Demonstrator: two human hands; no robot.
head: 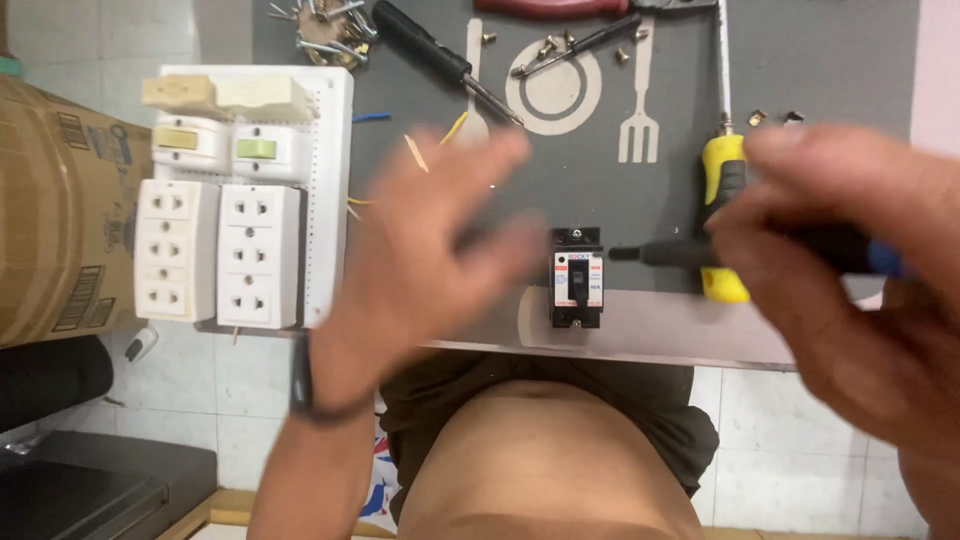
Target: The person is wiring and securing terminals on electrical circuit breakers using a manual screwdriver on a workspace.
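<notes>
My right hand (850, 270) is closed around a screwdriver with a black shaft and blue handle (670, 253), its tip pointing left toward a small white circuit breaker (577, 290) with a black toggle. The breaker sits near the front edge of a grey mat (800, 70). My left hand (420, 250) is blurred, fingers spread, holding nothing, just left of the breaker. A dark band is on my left wrist.
A white board (335, 120) with sockets (258, 255) and switches lies at the left. A yellow-handled screwdriver (722, 190), a black screwdriver (440, 58), red pliers (560, 8), loose screws (330, 30) and wire scraps lie on the mat. A cardboard box (60, 210) stands far left.
</notes>
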